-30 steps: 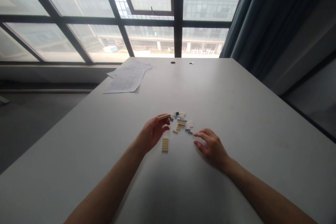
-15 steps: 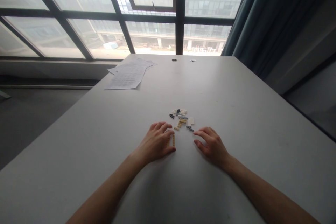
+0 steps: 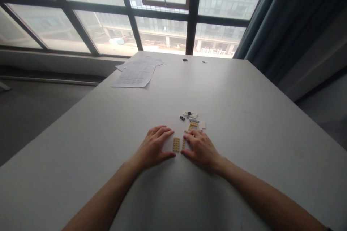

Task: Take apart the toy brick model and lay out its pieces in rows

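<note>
White tabletop (image 3: 233, 90): tan studded plate (image 3: 176, 144), tan strip (image 3: 183, 143)
Left hand (image 3: 155, 143) spread wide beside plate; right hand (image 3: 202, 148) pinches strip ends; hold edges parallel.

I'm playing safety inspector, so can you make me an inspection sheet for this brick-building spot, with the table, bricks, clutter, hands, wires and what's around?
Surface: white table, flat.
Job's things: wide tan studded brick plate between the hands; narrow tan brick strip just right of it; loose brick pieces beyond, in tan, grey, black and white.
Clutter: printed papers, overlapping, at the far left of the table.
Left grip: left hand open beside the wide plate.
Right grip: right hand, thumb and finger at the strip's two ends; how firmly cannot be told.
Cables: nothing seen.
Surroundings: dark-framed windows ahead; blue-grey curtain at right.
</note>
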The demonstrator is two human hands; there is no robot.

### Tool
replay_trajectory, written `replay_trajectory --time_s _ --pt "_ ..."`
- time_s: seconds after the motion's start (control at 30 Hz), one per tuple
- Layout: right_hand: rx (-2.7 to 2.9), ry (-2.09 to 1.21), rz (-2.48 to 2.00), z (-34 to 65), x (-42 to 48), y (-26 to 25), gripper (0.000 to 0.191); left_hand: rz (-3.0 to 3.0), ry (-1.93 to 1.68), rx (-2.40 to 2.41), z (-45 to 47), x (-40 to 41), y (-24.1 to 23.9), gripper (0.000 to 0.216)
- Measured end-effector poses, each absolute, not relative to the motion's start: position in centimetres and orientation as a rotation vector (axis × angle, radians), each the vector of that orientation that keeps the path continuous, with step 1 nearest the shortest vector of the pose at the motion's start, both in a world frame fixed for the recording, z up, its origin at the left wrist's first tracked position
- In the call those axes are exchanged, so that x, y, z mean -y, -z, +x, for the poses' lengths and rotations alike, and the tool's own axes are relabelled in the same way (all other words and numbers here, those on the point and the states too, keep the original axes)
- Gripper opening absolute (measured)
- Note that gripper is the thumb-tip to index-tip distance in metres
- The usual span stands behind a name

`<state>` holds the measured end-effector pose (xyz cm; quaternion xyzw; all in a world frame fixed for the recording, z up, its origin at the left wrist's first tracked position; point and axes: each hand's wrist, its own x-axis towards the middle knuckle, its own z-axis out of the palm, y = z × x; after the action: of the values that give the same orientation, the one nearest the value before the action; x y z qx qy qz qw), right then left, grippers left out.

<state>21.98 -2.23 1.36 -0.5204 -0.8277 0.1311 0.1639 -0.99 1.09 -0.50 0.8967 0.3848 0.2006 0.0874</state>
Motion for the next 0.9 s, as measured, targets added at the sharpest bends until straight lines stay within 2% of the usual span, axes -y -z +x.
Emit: replay_trajectory --time_s 0.1,0.17,0.27,0.37,0.43,0.5,0.57,0.63,0.9 --pt "2.267 -0.520 -1.385 22.4 1.9 -1.2 0.039 2.684 -0.599 -1.109 -0.9 -1.1 0.6 0.068" --pt "2.015 -0.839 -1.301 23.0 1.8 -1.0 0.038 2.691 -0.603 -1.098 -0.8 -1.1 0.6 0.067" --pt "1.398 -1.398 -1.108 23.8 1.9 -0.9 0.047 2.704 -0.581 -1.097 -0.7 -1.1 0.5 0.064" --pt "1.114 -1.593 -0.964 24.4 2.1 -1.2 0.057 2.714 -0.554 -1.098 -0.6 -1.0 0.4 0.060" --pt "1.322 -1.462 -1.053 24.6 2.2 -1.5 0.050 2.714 -0.551 -1.105 -0.4 -0.9 0.3 0.056" --pt "1.677 -1.134 -1.220 24.4 2.1 -1.5 0.042 2.712 -0.554 -1.110 -0.3 -0.8 0.2 0.052" --pt "1.987 -0.788 -1.325 24.0 1.9 -1.2 0.042 2.709 -0.565 -1.115 -0.3 -0.8 0.2 0.049" --pt "2.182 -0.579 -1.361 23.3 1.9 -0.8 0.042 2.710 -0.575 -1.117 -0.3 -0.7 0.3 0.047" --pt "2.381 -0.385 -1.369 22.1 1.8 -0.5 0.042 2.713 -0.574 -1.127 -0.3 -0.7 0.4 0.046"
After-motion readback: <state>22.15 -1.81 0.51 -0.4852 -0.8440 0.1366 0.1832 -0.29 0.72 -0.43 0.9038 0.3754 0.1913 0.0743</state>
